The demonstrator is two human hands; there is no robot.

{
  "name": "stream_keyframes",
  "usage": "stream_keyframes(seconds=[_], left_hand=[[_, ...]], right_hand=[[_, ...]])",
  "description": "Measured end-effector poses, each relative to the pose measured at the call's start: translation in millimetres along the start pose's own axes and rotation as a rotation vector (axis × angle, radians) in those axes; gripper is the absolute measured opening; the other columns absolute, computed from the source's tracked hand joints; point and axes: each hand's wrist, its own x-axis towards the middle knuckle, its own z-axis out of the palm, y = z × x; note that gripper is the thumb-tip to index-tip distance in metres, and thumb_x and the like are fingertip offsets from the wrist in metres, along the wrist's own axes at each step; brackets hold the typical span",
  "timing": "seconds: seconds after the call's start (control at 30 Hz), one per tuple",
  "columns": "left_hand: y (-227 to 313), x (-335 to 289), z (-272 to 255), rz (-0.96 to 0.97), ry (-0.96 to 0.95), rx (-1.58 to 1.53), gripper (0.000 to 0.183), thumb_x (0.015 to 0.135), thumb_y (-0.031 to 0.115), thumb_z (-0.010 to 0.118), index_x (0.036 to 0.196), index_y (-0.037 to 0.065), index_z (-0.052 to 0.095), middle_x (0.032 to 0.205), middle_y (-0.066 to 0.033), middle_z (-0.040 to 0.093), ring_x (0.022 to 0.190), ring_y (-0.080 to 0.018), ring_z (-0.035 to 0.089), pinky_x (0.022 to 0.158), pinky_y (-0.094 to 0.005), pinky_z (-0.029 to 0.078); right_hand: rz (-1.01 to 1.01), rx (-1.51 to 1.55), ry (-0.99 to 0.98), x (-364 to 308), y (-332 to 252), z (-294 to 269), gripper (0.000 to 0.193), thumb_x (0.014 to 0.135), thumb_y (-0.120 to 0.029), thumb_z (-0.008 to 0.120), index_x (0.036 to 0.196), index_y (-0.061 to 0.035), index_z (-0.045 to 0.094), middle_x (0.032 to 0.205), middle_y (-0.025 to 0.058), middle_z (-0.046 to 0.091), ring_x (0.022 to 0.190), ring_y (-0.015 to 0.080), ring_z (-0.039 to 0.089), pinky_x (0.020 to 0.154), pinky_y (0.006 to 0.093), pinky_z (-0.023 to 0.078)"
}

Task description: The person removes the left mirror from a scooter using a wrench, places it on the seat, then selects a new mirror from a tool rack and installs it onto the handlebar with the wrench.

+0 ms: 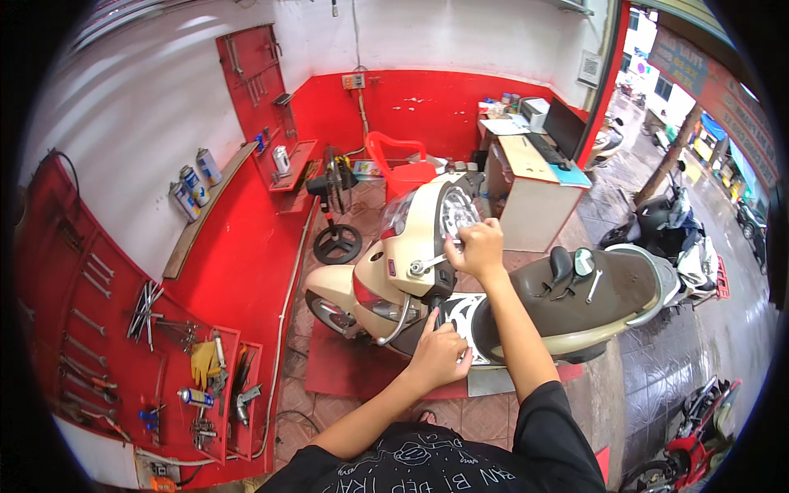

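A cream scooter (362, 283) stands sideways in front of me, its front end to the left. My right hand (477, 249) is closed on a silver wrench (429, 264), whose far end meets the handlebar cover beside the switch housing. Below it, my left hand (442, 355) curls around the black handlebar grip (440, 309), partly hiding it, with the index finger stretched along it. A silver brake lever (398, 326) sticks out beside that grip. On the brown seat (620, 287) lie two removed mirrors (561, 264) and another wrench (594, 287).
Tool panels with wrenches (89, 320) and a tray of tools (220, 394) line the left wall. A black fan (335, 197), a red plastic chair (401, 160) and a desk (526, 197) stand beyond the scooter. Other motorbikes (657, 222) are parked at the right.
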Motion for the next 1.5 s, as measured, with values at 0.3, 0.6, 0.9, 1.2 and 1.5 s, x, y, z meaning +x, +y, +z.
stream_keyframes(seconds=[0.3,0.6,0.9,1.2,1.5], left_hand=[[8.0,-8.4,9.2,-0.286,0.282,-0.048,0.038,0.073,-0.005,0.06,0.108,0.001,0.047,0.12,-0.0234,0.039,0.113,-0.0368,0.042,0.107,-0.0462,0.033],[-15.8,-21.3,38.9,-0.768,0.318,-0.915,0.056,0.088,0.007,0.066,0.132,-0.001,0.032,0.115,-0.0131,0.05,0.096,-0.0232,0.061,0.084,-0.0365,0.054],[-42.6,5.6,13.8,-1.166,-0.018,-1.579,0.027,0.092,0.033,0.067,0.09,0.01,0.053,0.074,0.0002,0.057,0.057,-0.0106,0.057,0.051,-0.0287,0.052],[-40.7,3.7,28.8,-1.05,0.168,-1.289,0.03,0.092,0.031,0.066,0.081,0.006,0.053,0.066,-0.0032,0.052,0.049,-0.0118,0.05,0.044,-0.0284,0.043],[-29.3,3.7,28.7,-1.094,0.101,-1.205,0.024,0.091,0.028,0.068,0.087,0.009,0.052,0.068,0.0007,0.052,0.049,-0.008,0.048,0.043,-0.0236,0.042]], right_hand=[[0.661,0.292,0.367,-7.3,17.4,41.4,0.027,0.077,-0.012,0.067,0.058,-0.0052,0.048,0.053,0.0065,0.05,0.047,0.0191,0.048,0.045,0.0343,0.036],[1.549,1.452,0.614,35.8,15.9,28.3,0.039,0.089,-0.034,0.064,0.067,-0.0174,0.037,0.051,-0.0068,0.023,0.04,0.0071,0.02,0.037,0.0247,0.019],[1.601,1.562,0.659,33.9,6.0,26.2,0.033,0.086,-0.024,0.057,0.066,-0.0174,0.032,0.05,-0.0072,0.02,0.037,0.0085,0.017,0.035,0.0269,0.014],[1.6,1.519,0.485,40.7,5.4,31.6,0.025,0.08,0.004,0.055,0.065,-0.0096,0.039,0.054,-0.0048,0.028,0.037,0.0067,0.023,0.035,0.0253,0.016],[1.422,1.438,0.023,74.4,9.4,78.7,0.023,0.076,0.002,0.06,0.069,-0.011,0.043,0.052,-0.0036,0.032,0.036,0.0093,0.027,0.034,0.0274,0.02]])
